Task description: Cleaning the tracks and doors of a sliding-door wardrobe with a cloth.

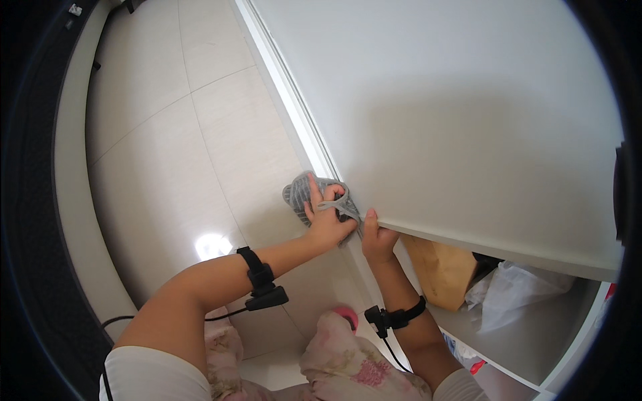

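Observation:
A grey striped cloth (pixel 299 193) with a pale edging is bunched around the fingers of my left hand (pixel 326 218), against the white edge strip beside a large white panel (pixel 451 150). One loop of the edging lies across the fingers. Close to its right, my right hand (pixel 379 240) grips the near corner of the panel, thumb on the upper face and the other fingers partly hidden below the edge. A black strap with a small device and cable sits on each forearm.
Under the panel, an open shelf compartment (pixel 521 336) holds a brown paper bag (pixel 441 270) and a white plastic bag (pixel 516 290). Pale floor tiles (pixel 145 150) lie to the left, bounded by a long light-coloured piece (pixel 75 150). A pink shoe (pixel 347 317) shows below.

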